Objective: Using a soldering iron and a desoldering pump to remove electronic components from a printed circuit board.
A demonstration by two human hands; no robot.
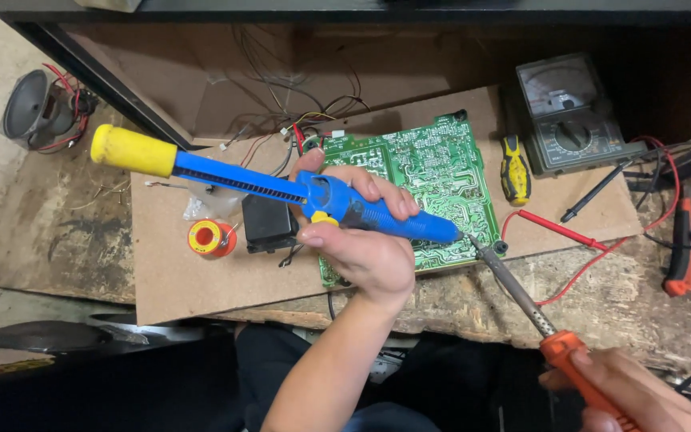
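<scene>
My left hand (pixel 365 240) grips a blue desoldering pump (pixel 241 182) with a yellow plunger knob, its nozzle pointing right and down onto a green circuit board (pixel 433 172). My right hand (pixel 633 392), at the lower right, holds an orange-handled soldering iron (pixel 521 300). The iron's metal tip meets the pump's nozzle at the board's lower right corner. The board lies solder side up on a brown cardboard sheet (pixel 177 272).
A solder spool (pixel 206 238) and a black box (pixel 268 224) lie left of the board. A yellow-handled screwdriver (pixel 514 170), an analog multimeter (pixel 567 116) with red and black probes, and orange pliers (pixel 688 248) lie to the right. A small speaker (pixel 32 108) sits at far left.
</scene>
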